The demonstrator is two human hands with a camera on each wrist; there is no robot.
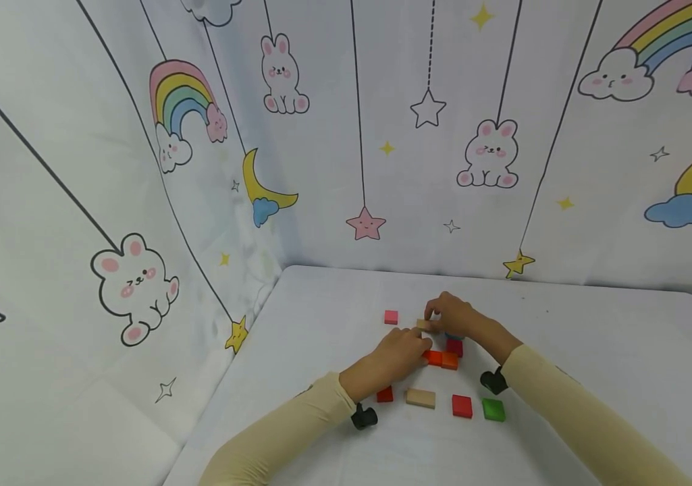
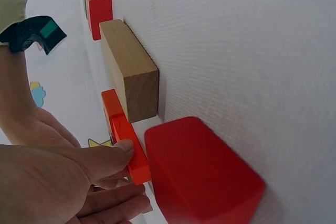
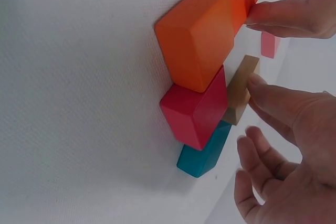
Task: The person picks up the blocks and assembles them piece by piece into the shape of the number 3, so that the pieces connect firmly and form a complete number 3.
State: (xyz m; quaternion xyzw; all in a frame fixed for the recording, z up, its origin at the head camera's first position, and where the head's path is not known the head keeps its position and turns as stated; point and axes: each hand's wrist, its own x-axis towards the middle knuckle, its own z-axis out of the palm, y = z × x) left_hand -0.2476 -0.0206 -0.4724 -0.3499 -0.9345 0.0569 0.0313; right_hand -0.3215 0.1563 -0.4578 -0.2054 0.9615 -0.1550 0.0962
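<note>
My left hand (image 1: 397, 354) pinches an orange-red block (image 2: 131, 153) between thumb and fingers. That block stands end to end with an orange block (image 3: 194, 40). Beyond them, my right hand (image 1: 458, 317) holds a plain wooden block (image 3: 242, 90) between thumb and forefinger, its other fingers loosely curled. A crimson block (image 3: 197, 106) touches the orange one, and a teal block (image 3: 203, 153) sits against the crimson one. The wooden block's near end lies close to the crimson and teal blocks; whether it touches them I cannot tell.
Nearer the front lie a red block (image 1: 385, 394), a longer wooden block (image 1: 420, 398), another red block (image 1: 462, 406) and a green block (image 1: 494, 410). At the back is a pink block (image 1: 391, 317). A printed cloth wall (image 1: 321, 155) rises behind the white table (image 1: 297, 297).
</note>
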